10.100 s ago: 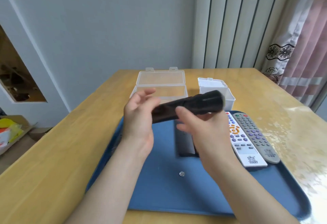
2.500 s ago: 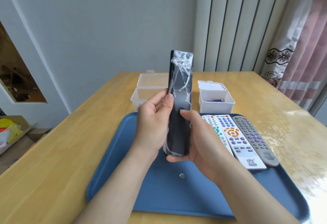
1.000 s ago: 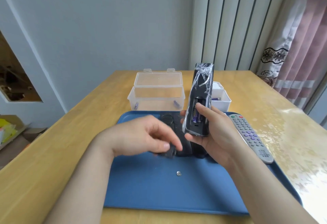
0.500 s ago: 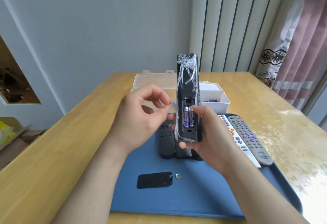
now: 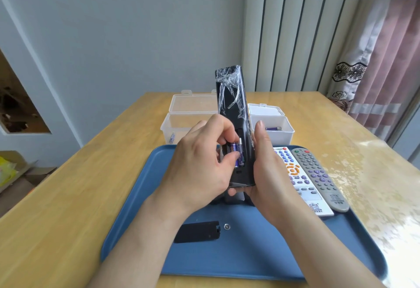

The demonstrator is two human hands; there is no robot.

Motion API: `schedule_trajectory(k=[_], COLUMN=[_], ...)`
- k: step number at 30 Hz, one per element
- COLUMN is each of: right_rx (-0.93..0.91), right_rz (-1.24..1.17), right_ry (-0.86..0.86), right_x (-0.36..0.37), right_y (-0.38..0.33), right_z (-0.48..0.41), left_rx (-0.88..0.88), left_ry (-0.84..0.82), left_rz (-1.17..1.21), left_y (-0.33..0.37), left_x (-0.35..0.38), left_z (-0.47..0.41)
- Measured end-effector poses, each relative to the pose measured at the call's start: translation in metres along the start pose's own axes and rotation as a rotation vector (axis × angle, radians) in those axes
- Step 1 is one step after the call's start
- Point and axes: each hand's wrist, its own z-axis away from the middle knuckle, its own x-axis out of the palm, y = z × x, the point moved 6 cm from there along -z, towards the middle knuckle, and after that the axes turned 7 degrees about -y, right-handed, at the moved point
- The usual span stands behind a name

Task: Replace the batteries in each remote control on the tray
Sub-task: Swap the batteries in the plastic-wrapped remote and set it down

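Black remote (image 5: 230, 96) upright in curled right hand (image 5: 270, 174), left hand (image 5: 200, 169) pinching its purple battery (image 5: 235, 148).

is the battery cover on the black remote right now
No, the battery cover lies flat on the tray, and the black remote shows its batteries in the open compartment.

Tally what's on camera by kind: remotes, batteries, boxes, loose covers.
Remotes: 3 clear: black remote in the right hand, white remote, grey remote; dark ones beneath are too hidden to count.
Batteries: 4 showing: 2 fitted batteries with the left hand pinching at them, 1 battery in the clear box, 1 battery in the white box.
Boxes: 2.
Loose battery cover: 1.
Total: 10.
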Motion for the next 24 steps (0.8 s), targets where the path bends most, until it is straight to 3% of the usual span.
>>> schedule_trajectory(k=[12, 18, 24], right_rx=[-0.037, -0.043, -0.061], right_rz=[0.031, 0.094, 0.253], right_ry=[0.055, 0.09, 0.062], right_x=[0.0, 0.0, -0.003], right_y=[-0.008, -0.009, -0.011], right_z=[0.002, 0.003, 0.005], left_rx=[-0.042, -0.024, 0.034], left_ry=[0.046, -0.081, -0.182], left_rz=[0.065, 0.016, -0.178], left_y=[-0.005, -0.005, 0.006], left_x=[-0.006, 0.002, 0.001], left_z=[-0.001, 0.0, -0.001])
